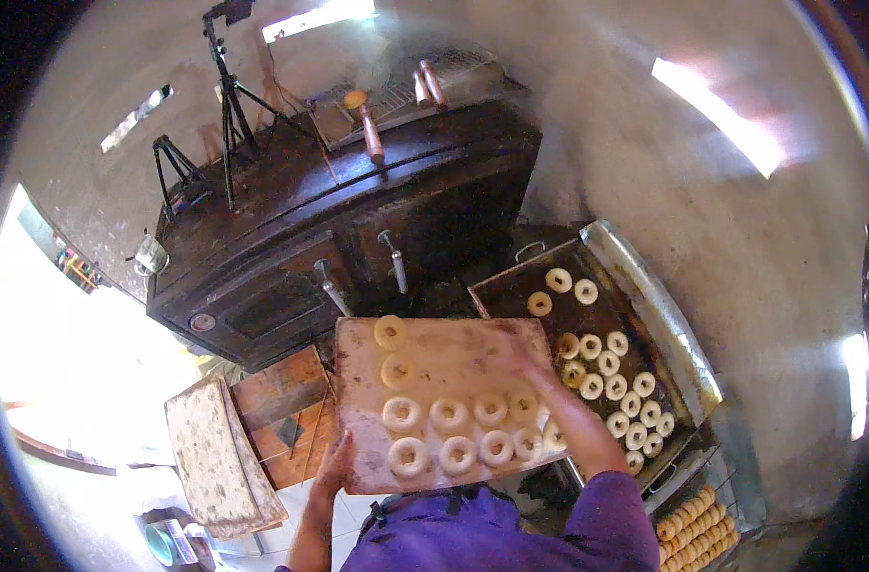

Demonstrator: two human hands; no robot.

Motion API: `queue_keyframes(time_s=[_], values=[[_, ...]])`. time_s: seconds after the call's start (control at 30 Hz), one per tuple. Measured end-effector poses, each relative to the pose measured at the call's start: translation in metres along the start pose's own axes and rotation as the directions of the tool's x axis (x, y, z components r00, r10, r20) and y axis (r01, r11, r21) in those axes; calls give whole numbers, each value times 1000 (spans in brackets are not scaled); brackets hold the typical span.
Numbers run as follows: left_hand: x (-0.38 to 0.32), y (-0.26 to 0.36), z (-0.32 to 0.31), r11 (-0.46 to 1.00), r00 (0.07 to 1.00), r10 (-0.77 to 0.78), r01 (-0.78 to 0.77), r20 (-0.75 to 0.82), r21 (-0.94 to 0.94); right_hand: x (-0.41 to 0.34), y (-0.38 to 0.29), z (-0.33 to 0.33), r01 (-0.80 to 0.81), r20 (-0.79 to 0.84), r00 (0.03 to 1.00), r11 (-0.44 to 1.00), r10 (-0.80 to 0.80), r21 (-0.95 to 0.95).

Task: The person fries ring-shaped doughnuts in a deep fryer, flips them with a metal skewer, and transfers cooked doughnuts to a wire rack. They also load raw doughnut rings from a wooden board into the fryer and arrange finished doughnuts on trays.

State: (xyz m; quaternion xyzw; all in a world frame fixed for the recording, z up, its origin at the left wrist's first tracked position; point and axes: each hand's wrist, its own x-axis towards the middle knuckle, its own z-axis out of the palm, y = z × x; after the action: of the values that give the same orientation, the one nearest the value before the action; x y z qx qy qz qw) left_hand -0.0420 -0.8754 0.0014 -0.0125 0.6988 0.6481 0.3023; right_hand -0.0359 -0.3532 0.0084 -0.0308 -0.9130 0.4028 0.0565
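Note:
A floured wooden board with rings of raw dough in rows lies before me, its left edge in the grip of my left hand. Over the board's upper right part is my right hand, blurred; whether its fingers hold anything cannot be told. Right of the board stands a deep metal fryer of dark oil, where several pale dough rings float, most of them towards the right and lower part.
A dark metal oven with handled doors stands ahead, bearing a black tripod and wooden-handled tools. Floured boards lean at the left. Browned rings stand in rows on a rack at the lower right.

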Motion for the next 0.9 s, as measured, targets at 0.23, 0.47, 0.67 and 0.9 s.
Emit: queue_keyframes(time_s=[0.23,0.47,0.67,0.9], values=[[14,22,78,991,993,-115,113,21,75,60,-115,69,193,202,972,894,-118,-405],[-25,23,58,975,1000,-14,17,18,-221,0,17,10,155,75,986,644,-149,-749],[-38,44,22,956,994,-104,109,30,-274,-61,151,-75,-145,-154,988,415,10,-898],[-46,44,51,978,999,-39,34,-24,-207,-132,80,-92,-72,35,995,895,97,-440]])
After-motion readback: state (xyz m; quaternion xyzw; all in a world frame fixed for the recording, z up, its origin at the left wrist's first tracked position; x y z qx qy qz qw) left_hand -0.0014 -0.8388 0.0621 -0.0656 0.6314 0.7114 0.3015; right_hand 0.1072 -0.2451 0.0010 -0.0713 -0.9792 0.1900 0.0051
